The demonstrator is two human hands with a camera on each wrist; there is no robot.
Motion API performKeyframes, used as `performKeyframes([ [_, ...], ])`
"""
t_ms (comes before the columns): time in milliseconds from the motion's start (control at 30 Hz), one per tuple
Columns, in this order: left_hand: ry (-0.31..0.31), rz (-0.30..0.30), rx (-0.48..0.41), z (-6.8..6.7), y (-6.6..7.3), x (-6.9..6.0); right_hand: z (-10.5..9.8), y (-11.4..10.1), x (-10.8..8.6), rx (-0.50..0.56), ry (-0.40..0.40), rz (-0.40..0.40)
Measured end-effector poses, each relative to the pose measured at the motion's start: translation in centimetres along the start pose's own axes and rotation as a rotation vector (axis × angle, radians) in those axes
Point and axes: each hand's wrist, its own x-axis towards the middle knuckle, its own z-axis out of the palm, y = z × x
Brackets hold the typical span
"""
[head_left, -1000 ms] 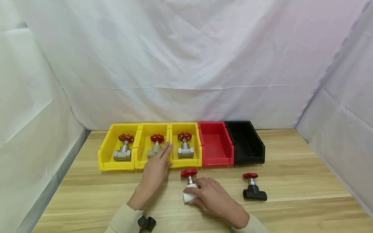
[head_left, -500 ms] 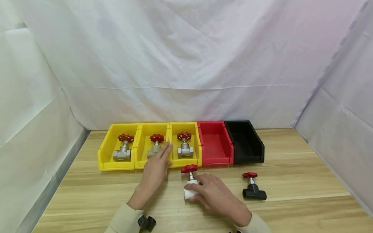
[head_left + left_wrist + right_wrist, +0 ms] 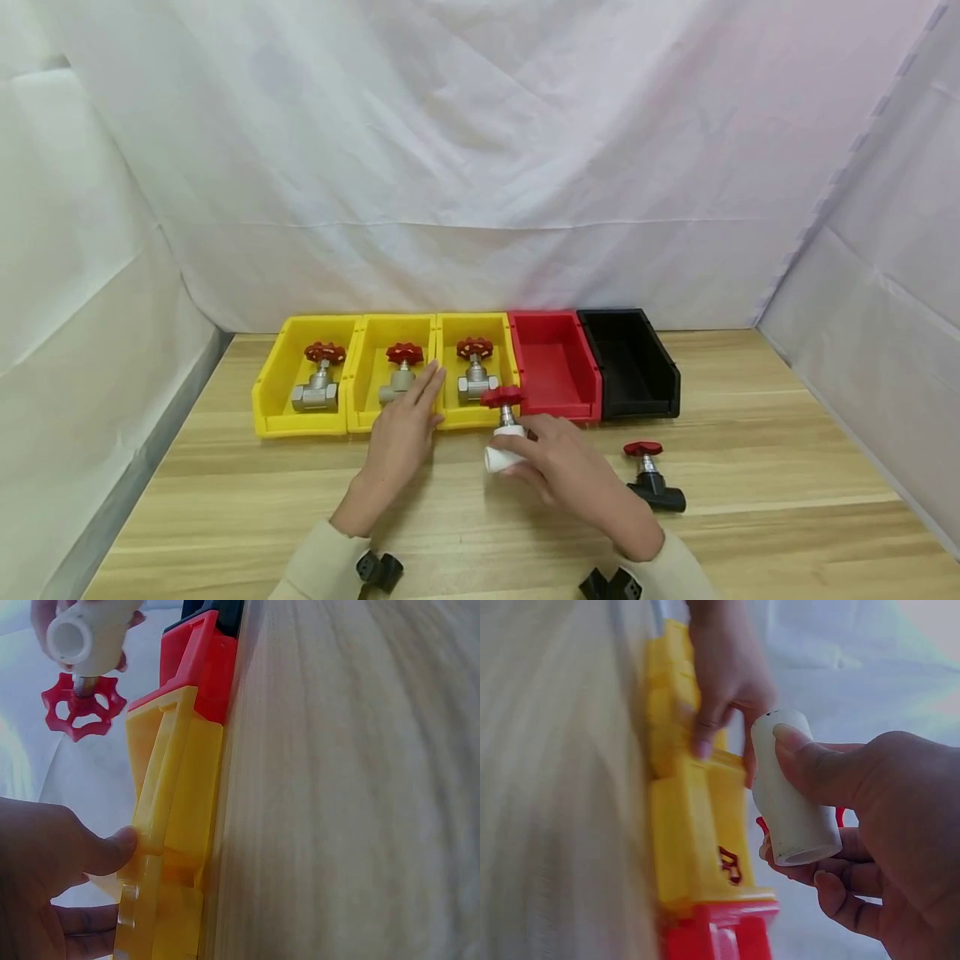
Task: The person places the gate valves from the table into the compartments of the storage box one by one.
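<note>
My right hand (image 3: 573, 471) grips the white body of a valve (image 3: 504, 456) with a red handwheel, held above the table in front of the third yellow bin (image 3: 459, 419). In the right wrist view, thumb and fingers wrap the white tubular body (image 3: 791, 802). My left hand (image 3: 401, 437) rests, fingers extended, on the fronts of the second and third yellow bins. Its thumb touches the front rim in the left wrist view (image 3: 124, 844). A beige valve (image 3: 397, 383) lies in the second bin, partly behind that hand; a metal valve (image 3: 474, 385) lies in the third.
Another metal valve (image 3: 317, 392) lies in the leftmost yellow bin (image 3: 288, 421). To the right in the row stand a red bin (image 3: 553, 375) and a black bin (image 3: 630, 375). A black valve (image 3: 662, 497) with a red handwheel lies on the table, partly behind my right forearm.
My right hand has lifted the white valve and moved it forward and slightly right, towards the bins. The left hand has stayed in place.
</note>
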Motion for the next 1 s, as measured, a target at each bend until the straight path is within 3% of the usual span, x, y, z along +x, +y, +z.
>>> performKeyframes([
  [200, -0.011, 0.009, -0.006, 0.0, 0.2, 0.2, -1.3, 1.2, 0.1, -0.036, 0.122, 0.003],
  [467, -0.012, -0.006, 0.016, 0.0, 0.1, -0.1, -2.7, 2.7, 1.3, -0.046, 0.194, 0.008],
  [800, -0.027, -0.026, 0.004, -0.1, 0.1, -0.3, -2.9, 4.9, 2.6, -0.046, 0.251, 0.026],
  [1000, -0.019, -0.016, -0.003, -0.1, 0.1, -0.2, -2.7, 6.1, 3.0, -0.017, 0.247, 0.080],
])
